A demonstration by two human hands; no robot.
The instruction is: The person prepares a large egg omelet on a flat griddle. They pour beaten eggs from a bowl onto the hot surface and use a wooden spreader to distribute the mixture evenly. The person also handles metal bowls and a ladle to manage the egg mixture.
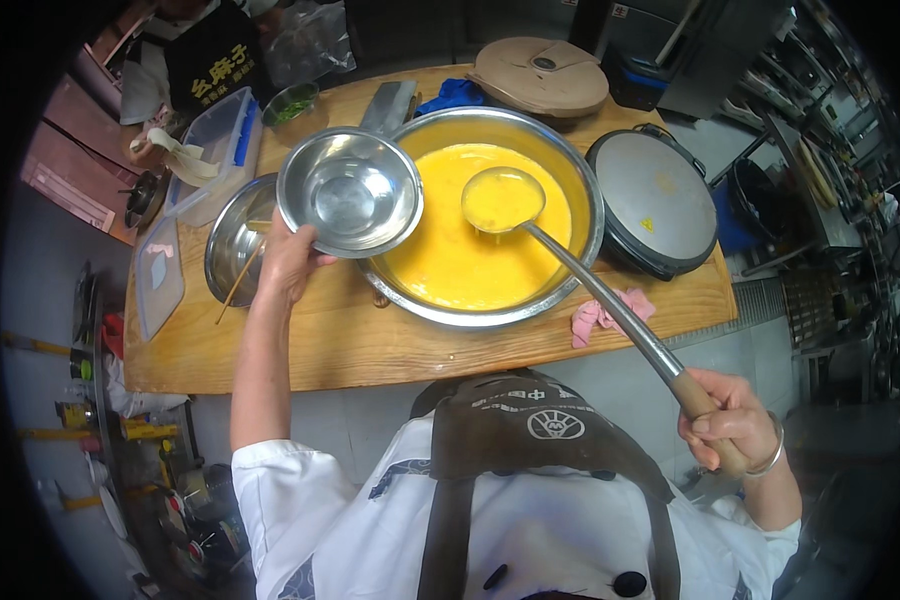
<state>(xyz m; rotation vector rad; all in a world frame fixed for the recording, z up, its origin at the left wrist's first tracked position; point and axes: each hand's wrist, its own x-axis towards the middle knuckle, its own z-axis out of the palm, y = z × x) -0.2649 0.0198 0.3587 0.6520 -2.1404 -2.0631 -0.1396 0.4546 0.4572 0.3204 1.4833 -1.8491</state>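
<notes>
My right hand (727, 423) is closed around the wooden handle of a long metal ladle (610, 300). The ladle's bowl holds yellow liquid, apparently beaten egg, and hangs over a large steel basin (592, 225). Yellow liquid (460, 260) fills much of that basin, and drips hang under the ladle. My left hand (292, 255) grips the near rim of a small steel bowl (345, 195), with its shiny inside bare. This bowl is held over the basin's left rim. Behind my left hand, a second steel bowl (232, 245) stands on the table with chopsticks (238, 280) leaning in it.
A flat round-lidded griddle (660, 195) stands right of the basin, near a pink cloth (610, 315). Behind are a round wooden board (540, 75), a blue cloth (452, 96) and a cleaver-like blade (388, 105). At left, another person's hand (145, 150) is near a clear plastic box (210, 170).
</notes>
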